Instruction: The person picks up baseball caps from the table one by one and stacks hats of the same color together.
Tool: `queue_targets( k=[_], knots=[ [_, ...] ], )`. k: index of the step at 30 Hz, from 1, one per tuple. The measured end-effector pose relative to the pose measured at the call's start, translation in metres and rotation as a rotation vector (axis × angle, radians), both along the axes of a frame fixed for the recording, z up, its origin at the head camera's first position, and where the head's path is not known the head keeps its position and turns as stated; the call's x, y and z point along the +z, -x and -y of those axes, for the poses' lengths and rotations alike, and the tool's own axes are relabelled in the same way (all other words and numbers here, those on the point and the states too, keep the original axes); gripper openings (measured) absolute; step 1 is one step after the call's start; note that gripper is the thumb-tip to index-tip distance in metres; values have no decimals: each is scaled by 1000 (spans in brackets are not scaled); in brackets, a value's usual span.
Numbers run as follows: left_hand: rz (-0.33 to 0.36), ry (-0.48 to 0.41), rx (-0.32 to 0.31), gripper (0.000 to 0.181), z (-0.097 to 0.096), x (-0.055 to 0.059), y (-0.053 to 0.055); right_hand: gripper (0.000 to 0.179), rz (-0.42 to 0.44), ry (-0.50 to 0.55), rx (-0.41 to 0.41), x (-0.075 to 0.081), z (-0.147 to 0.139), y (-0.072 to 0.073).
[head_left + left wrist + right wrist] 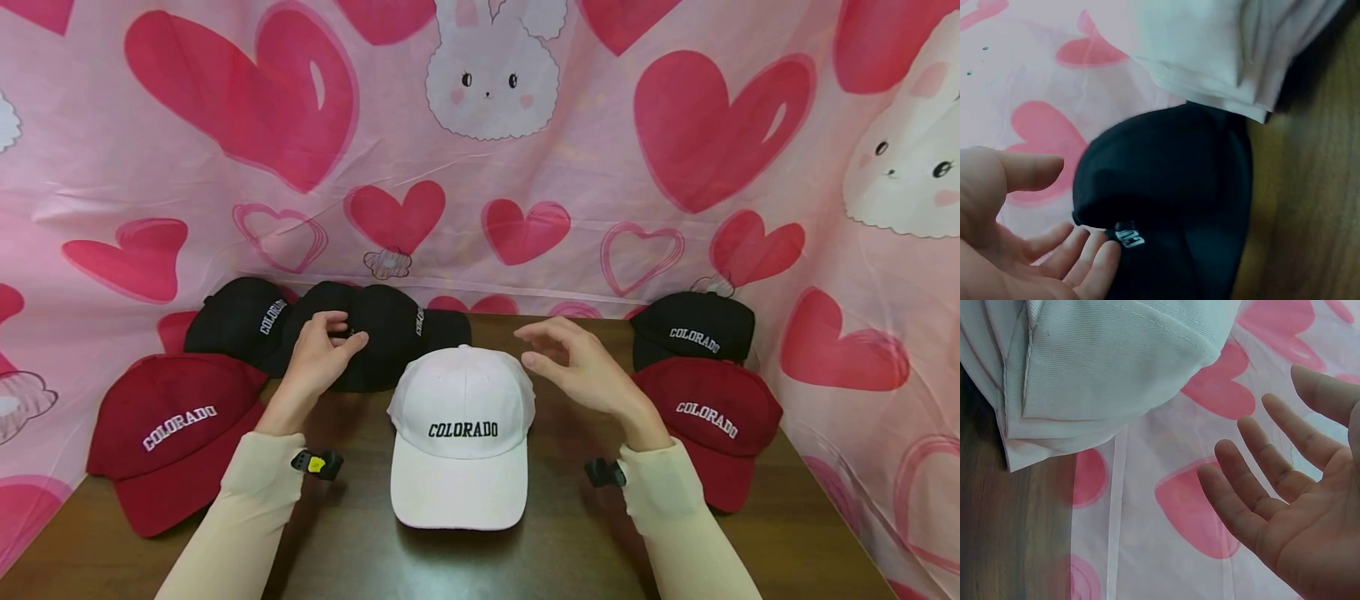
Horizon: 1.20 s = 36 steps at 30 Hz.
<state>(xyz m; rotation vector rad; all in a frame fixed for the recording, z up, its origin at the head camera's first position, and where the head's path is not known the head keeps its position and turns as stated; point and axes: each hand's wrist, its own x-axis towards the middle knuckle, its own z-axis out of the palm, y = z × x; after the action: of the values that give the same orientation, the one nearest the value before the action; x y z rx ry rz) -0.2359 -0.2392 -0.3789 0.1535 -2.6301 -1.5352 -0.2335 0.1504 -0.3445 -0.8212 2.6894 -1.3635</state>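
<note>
A white cap (463, 408) with COLORADO in dark letters sits at the middle of the table, brim toward me. In the right wrist view the white caps (1116, 369) show several layered edges, one inside another. My left hand (318, 354) hovers to the left of the white cap, over the black caps (382, 333), its fingers loosely bent and holding nothing. To the right of the white cap, my right hand (581, 367) is held in the air, fingers apart and nothing in them. In the left wrist view, a black cap (1166, 169) lies beyond the left fingertips.
A red cap (180, 425) stands at the left, with another black cap (238, 321) behind it. At the right are a red cap (716, 408) and a black cap (697, 329). A pink heart-print cloth (585, 167) hangs behind the wooden table (345, 525).
</note>
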Motion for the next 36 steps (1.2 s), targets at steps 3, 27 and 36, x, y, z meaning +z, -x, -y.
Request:
queue_targets(
  k=[3,27,36],
  knots=[
    [59,-59,2,71,3,-4,2,41,-7,1,4,-1,2,0],
    [134,-330,-32,77,-17,-41,17,38,-38,6,36,-7,7,3],
    [-24,-501,-50,50,-22,-42,19,38,-38,2,29,-7,5,2]
  ],
)
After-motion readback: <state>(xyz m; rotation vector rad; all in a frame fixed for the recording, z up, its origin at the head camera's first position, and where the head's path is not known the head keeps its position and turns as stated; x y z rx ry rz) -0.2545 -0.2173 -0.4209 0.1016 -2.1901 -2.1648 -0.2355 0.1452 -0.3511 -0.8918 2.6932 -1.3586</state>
